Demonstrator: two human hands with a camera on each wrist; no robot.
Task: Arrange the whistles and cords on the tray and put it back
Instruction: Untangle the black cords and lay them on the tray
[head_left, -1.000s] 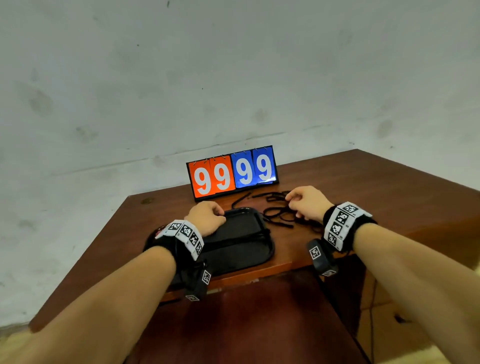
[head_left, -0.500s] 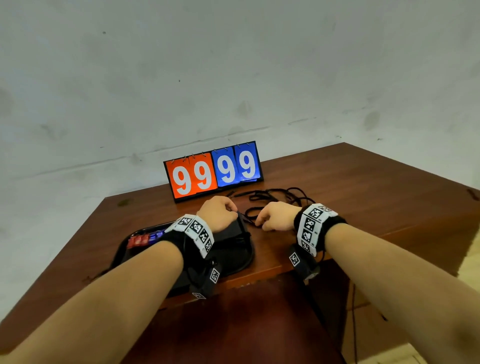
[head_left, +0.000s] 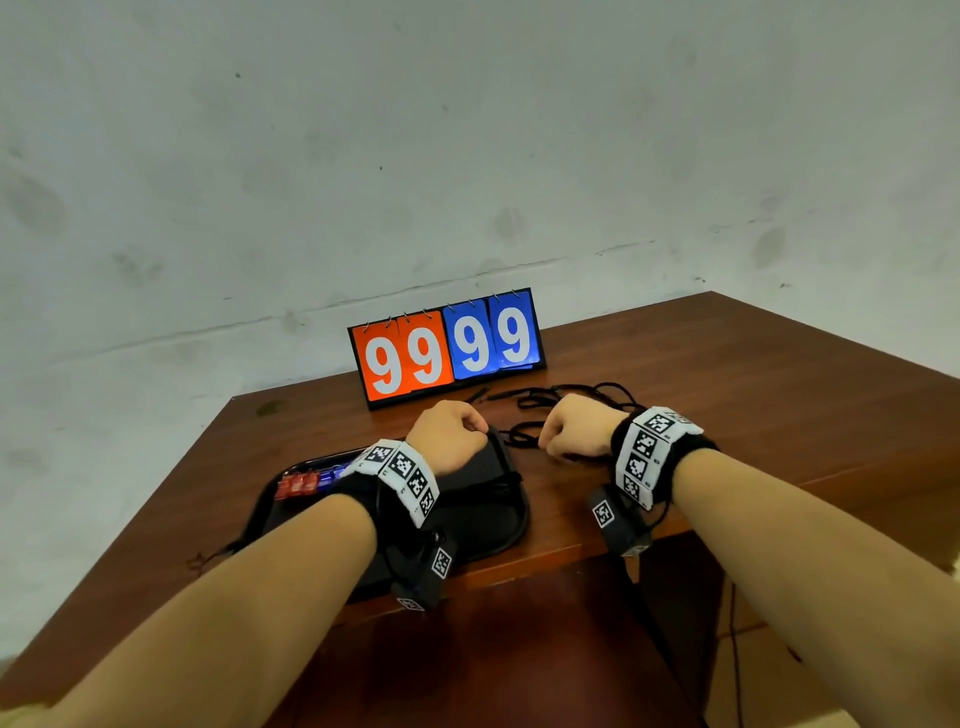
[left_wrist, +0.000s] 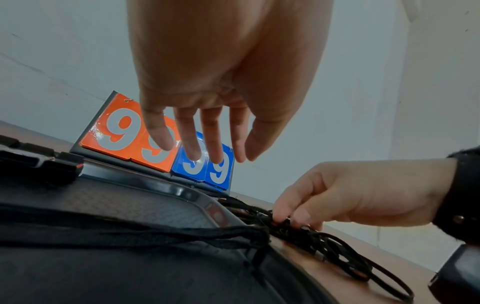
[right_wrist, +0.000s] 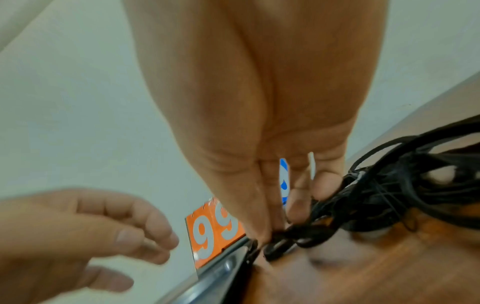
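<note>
- Black cords (left_wrist: 319, 242), limp and tangle-prone, are pinched by the right hand (left_wrist: 363, 197) on the tabletop (head_left: 779, 415), just beside the tray (head_left: 511, 525).
- Left hand (left_wrist: 221, 82) hovers over the tray, fingers relaxed, holding nothing.
- Probably best gathered as a bunch.

Wooden table (head_left: 727, 395): tray (head_left: 514, 525), cords (head_left: 524, 402), scoreboard (head_left: 447, 348)

The only readable characters are on the flip scoreboard (head_left: 447, 347) standing at the far edge of the table (head_left: 727, 395): two orange cards each show a white 9, and two blue cards beside them each show a white 9, reading 99 99. The white wristbands (head_left: 652, 452) carry black-and-white square code markers, which hold no readable letters or numbers.
</note>
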